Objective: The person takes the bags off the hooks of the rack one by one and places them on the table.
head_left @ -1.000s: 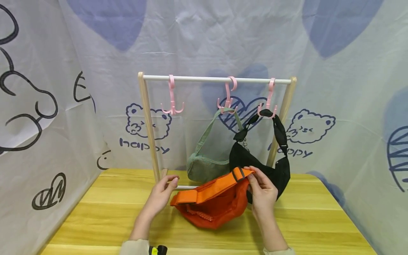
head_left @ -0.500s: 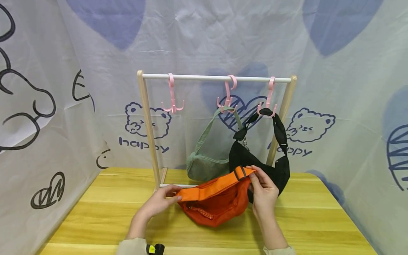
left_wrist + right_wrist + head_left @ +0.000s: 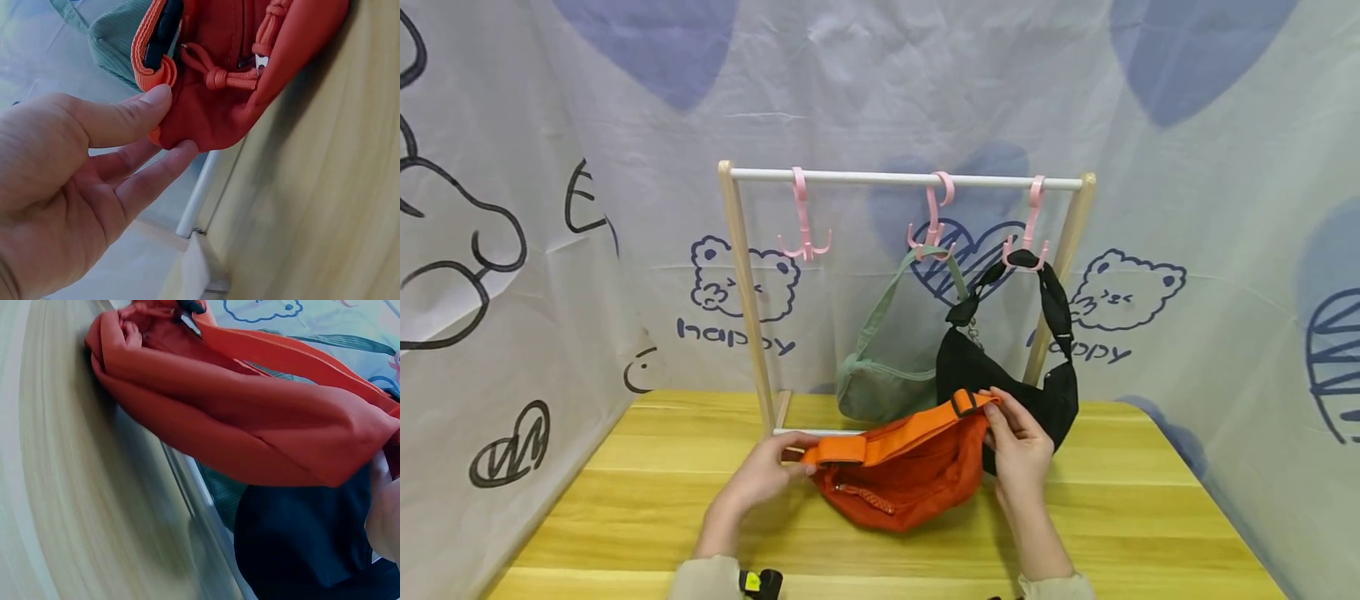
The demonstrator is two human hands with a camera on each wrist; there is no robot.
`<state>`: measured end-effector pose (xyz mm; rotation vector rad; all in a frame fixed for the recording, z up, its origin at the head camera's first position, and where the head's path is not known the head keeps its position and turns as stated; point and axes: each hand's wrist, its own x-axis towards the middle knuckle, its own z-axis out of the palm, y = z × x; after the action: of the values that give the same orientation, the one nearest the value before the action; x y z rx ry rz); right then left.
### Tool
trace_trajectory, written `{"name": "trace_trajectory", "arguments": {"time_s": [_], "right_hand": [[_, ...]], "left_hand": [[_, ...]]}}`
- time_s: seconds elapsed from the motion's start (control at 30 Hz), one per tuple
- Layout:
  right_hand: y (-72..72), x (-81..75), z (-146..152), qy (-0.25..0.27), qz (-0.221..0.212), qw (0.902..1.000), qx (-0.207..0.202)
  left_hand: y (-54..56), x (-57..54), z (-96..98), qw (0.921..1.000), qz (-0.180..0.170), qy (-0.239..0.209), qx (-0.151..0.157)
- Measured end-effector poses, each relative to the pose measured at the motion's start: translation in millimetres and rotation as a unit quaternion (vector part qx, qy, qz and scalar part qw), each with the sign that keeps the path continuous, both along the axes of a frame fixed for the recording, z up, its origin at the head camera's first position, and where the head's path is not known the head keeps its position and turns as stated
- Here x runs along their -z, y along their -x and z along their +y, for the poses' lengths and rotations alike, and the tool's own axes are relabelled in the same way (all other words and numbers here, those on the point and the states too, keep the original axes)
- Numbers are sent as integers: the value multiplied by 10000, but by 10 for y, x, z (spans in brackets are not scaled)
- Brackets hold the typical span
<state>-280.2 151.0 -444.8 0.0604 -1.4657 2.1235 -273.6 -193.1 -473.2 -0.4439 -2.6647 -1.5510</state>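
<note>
An orange-red waist bag (image 3: 902, 487) with a bright orange strap hangs between both hands above the table. My left hand (image 3: 760, 475) pinches its left end; in the left wrist view the thumb lies by the folded strap and black buckle, with fingers beneath the red cloth. The right hand (image 3: 1024, 450) grips the opposite end near the strap's black slider. Braided cord pulls (image 3: 231, 78) dangle from the zips. Behind the waist bag, a black bag (image 3: 1052, 404) and a green corduroy bag (image 3: 883, 392) hang from pink hooks.
A rack with a white top rail (image 3: 872, 177) and wooden posts stands on the wooden table (image 3: 1120, 500). Its left pink hook (image 3: 805, 225) bears no bag; the middle hook (image 3: 932, 221) and right hook (image 3: 1032, 221) do. Printed cloth walls surround the table.
My left hand has closed from beside the waist bag onto its left end. The right hand keeps its grip, nearly in place.
</note>
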Motion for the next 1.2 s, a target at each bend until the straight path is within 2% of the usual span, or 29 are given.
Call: {"name": "trace_trajectory", "arguments": {"time_s": [0.17,0.27,0.53,0.77,1.0,1.2], "right_hand": [[0,20,22,-354,-175,9992,-108],[-12,41,6,-651,-268,9975,-62],[-30,77,-83,-1216,-437,9915,-129],[-25,98,-249,-1301,-435,9891,-528],[-53,91,-532,-1209,-407,9874,-932],[-77,102,-817,-1133,-337,9853,-1230]], "left_hand": [[-46,-101,-33,9986,-111,27,-525],[-96,-177,-101,9977,-60,183,-656],[-199,-378,-367,9933,625,635,-729],[-252,-527,-622,9865,1168,595,-984],[-337,-650,-899,9733,1610,529,-1549],[-379,-727,-1125,9641,1798,358,-1920]]}}
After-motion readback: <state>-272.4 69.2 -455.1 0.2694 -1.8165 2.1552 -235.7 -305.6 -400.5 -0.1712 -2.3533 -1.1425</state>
